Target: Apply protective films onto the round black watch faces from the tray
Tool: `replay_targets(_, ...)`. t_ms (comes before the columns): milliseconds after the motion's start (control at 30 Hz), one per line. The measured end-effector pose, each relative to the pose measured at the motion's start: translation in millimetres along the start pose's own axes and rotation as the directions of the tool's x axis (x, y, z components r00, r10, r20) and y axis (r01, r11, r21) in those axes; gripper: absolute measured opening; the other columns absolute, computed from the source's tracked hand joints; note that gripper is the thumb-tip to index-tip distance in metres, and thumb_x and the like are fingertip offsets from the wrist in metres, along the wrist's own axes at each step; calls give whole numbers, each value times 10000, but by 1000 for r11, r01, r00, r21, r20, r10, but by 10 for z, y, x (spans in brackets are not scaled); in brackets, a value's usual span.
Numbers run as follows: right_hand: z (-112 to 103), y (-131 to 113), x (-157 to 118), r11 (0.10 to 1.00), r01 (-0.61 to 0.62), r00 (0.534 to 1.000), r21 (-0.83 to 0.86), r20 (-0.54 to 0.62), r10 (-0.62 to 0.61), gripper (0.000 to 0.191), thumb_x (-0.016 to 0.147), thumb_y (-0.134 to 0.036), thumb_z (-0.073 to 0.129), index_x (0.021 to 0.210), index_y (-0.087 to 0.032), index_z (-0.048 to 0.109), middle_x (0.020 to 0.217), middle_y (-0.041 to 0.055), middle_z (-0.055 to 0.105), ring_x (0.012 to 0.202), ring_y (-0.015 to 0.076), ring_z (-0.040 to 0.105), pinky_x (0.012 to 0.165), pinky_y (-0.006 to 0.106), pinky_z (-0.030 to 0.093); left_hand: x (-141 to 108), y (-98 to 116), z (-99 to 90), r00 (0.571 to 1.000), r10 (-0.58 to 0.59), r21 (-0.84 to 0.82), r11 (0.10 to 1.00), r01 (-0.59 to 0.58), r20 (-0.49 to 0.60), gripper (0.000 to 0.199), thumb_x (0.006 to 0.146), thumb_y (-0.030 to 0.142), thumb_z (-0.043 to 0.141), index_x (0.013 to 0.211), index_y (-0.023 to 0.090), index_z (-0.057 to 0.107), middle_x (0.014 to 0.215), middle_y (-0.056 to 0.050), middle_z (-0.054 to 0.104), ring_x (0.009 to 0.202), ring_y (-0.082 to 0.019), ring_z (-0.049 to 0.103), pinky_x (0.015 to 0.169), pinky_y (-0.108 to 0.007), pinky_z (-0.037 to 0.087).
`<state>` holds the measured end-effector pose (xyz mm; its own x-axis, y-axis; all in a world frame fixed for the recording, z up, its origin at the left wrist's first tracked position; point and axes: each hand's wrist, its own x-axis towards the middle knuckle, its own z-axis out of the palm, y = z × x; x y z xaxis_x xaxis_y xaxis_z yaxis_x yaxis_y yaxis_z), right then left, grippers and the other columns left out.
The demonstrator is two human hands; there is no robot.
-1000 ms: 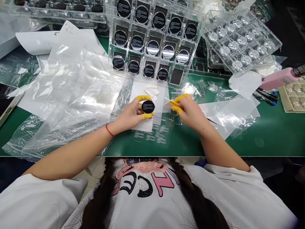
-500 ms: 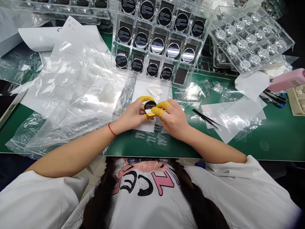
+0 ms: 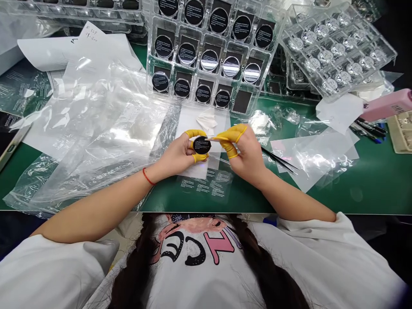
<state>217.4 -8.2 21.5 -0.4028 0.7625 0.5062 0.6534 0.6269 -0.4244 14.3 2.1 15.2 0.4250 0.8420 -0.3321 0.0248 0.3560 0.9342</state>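
My left hand (image 3: pixel 180 151), with yellow finger cots, grips a round black watch (image 3: pixel 201 145) by its rim. White printed lines run across its dark face, which points up towards me. My right hand (image 3: pixel 243 150), also in yellow cots, has its thumb and finger pinched at the watch's right edge. A pale sliver, apparently a small white piece (image 3: pixel 210 138) seen edge-on, shows at those fingertips. Below both hands lie a white sheet (image 3: pixel 191 165) and a clear film with printed labels (image 3: pixel 206 184). A crumpled white wipe (image 3: pixel 207 121) rests just beyond.
Behind stands a clear tray (image 3: pixel 199 32) of similar black watches, one bottom-right pocket without a watch. Another clear tray (image 3: pixel 339 53) tilts at the right. Black tweezers (image 3: pixel 279 159) lie right of my hand, before a pink bottle (image 3: pixel 388 104). Plastic bags (image 3: pixel 106 128) cover the left.
My right hand has drawn up and right off the watch, uncovering more of its face. The white piece no longer lies across the watch. My left hand keeps its hold.
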Motion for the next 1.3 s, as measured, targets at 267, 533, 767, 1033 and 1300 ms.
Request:
replay_targets(267, 81, 8, -41, 935, 196, 979, -295, 0, -205, 252, 909, -67, 484, 1050, -199, 645, 933, 82, 632, 851, 209, 489, 696, 333, 453, 5, -47, -9, 1000, 12, -10, 1000, -12, -2, 613, 688, 134, 791, 1212, 202, 481, 886, 19, 703, 734, -99, 702, 686, -229, 555)
replay_targets(533, 70, -68, -103, 906, 262, 960, -332, -10, -281, 291, 893, 0, 439, 954, -186, 654, 916, 80, 626, 824, 195, 460, 683, 325, 442, 2, -11, 13, 1000, -8, -22, 1000, 8, -10, 620, 684, 80, 789, 1213, 182, 483, 809, 43, 694, 658, -65, 672, 626, -180, 531)
replay_targets(767, 74, -71, -119, 890, 283, 954, -358, 13, -299, 297, 920, -38, 434, 885, -199, 681, 897, 79, 631, 804, 194, 445, 680, 334, 417, 12, 6, 15, 999, -34, -72, 997, 33, -5, 610, 679, 33, 772, 1195, 183, 481, 795, 55, 687, 630, -52, 669, 599, -157, 529)
replay_targets(1033, 74, -109, -152, 931, 242, 970, -273, 49, -237, 254, 889, -32, 474, 926, -183, 675, 894, 83, 664, 827, 207, 465, 681, 344, 409, 15, 13, -1, 1000, 11, -87, 996, -12, -15, 603, 652, 48, 784, 1150, 196, 478, 853, 50, 682, 724, -77, 694, 678, -193, 568)
replay_targets(1300, -75, -24, -39, 995, -89, 993, -40, -87, 86, 134, 972, -268, 504, 984, -212, 626, 870, 71, 670, 813, 199, 557, 720, 359, 458, -1, 13, -12, 999, 20, 19, 1000, -19, -27, 588, 710, 102, 788, 1197, 202, 474, 870, 36, 700, 738, -90, 720, 707, -210, 577)
